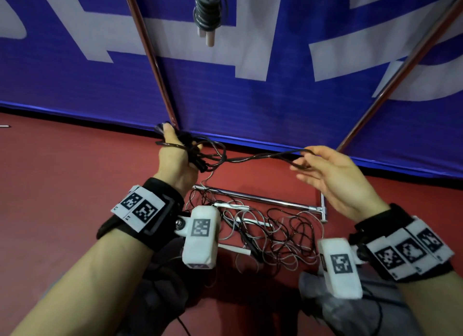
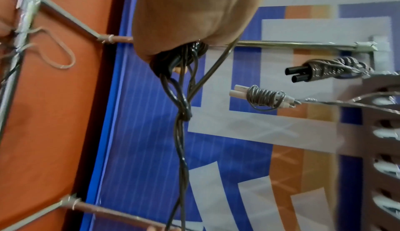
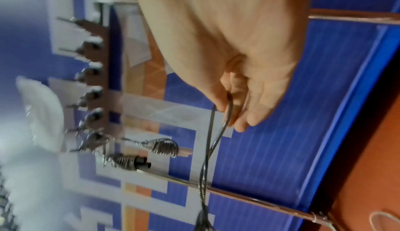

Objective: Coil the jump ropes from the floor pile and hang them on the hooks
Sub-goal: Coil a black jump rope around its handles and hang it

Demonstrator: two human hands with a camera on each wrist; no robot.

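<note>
A black jump rope (image 1: 250,157) stretches between my two hands above the red floor. My left hand (image 1: 183,146) grips its bunched end with the black handles, fingers curled round the bundle (image 2: 175,60). My right hand (image 1: 310,160) holds the doubled far loop, pinched between thumb and fingers (image 3: 225,104), and the strands twist together below it (image 3: 207,157). The floor pile (image 1: 265,233) of tangled thin ropes with white handles lies beneath my hands. Two coiled ropes hang on the hooks: one with white handles (image 2: 264,98) and one with black handles (image 2: 324,70).
A chrome rack base bar (image 1: 253,198) lies on the floor among the pile. Slanted rack poles (image 1: 150,60) rise against a blue and white banner (image 1: 250,97). A brown hook board (image 3: 93,81) carries several more hooks. One coiled grey rope (image 1: 208,7) hangs at the top.
</note>
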